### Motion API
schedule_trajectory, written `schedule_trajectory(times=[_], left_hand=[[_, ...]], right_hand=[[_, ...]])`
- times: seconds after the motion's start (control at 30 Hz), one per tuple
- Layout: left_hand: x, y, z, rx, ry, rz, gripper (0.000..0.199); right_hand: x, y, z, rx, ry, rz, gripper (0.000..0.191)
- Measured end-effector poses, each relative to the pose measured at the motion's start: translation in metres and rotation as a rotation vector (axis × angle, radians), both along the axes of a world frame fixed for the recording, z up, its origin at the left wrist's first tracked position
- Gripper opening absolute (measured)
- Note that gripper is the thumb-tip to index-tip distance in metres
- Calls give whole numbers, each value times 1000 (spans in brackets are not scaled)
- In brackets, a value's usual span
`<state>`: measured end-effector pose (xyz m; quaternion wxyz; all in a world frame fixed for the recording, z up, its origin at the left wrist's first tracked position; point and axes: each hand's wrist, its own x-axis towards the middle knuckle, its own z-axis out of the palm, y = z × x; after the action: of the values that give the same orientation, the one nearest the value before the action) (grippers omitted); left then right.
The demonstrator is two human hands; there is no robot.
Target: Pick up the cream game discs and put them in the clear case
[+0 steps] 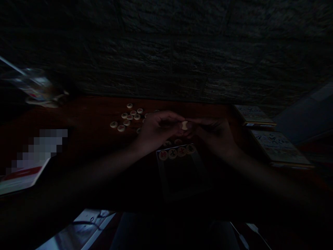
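Observation:
Both my hands meet above the dark table, their fingertips closed around one pale Chinese chess piece [184, 125] seen edge-on. My left hand [158, 130] pinches it from the left, my right hand [214, 133] from the right. Just below them sits a shallow open box [182, 173]. Along its far edge lies a row of several round chess pieces [172, 153] with red or dark characters. Beyond the box, a couple of pieces [167, 143] are partly hidden by my hands. More loose pieces [126, 123] are scattered to the left; some disappear behind my left hand.
Two flat boxes [281, 147] with printed lids lie at the right. A clear cup [39, 86] with a straw stands at the far left, and a blurred-out flat item [28, 177] lies nearer. A stone-textured wall [166, 52] rises behind the table. The light is very dim.

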<state>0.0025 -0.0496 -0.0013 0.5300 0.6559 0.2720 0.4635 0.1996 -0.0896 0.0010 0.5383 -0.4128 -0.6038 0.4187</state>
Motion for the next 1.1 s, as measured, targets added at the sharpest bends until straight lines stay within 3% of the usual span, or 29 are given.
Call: schedule_trajectory(times=[0.17, 0.43, 0.73, 1.1], left_hand=[[1, 0, -1, -108, -65, -15, 25], [-1, 0, -2, 102, 19, 10, 25], [0, -3, -2, 43, 14, -45, 33], [-1, -3, 0, 33, 9, -66, 35]], right_hand=[[1, 0, -4, 32, 3, 23, 25], [0, -1, -5, 27, -28, 3, 28], [1, -2, 2, 1, -81, -24, 29], [2, -2, 0, -25, -54, 2, 29]])
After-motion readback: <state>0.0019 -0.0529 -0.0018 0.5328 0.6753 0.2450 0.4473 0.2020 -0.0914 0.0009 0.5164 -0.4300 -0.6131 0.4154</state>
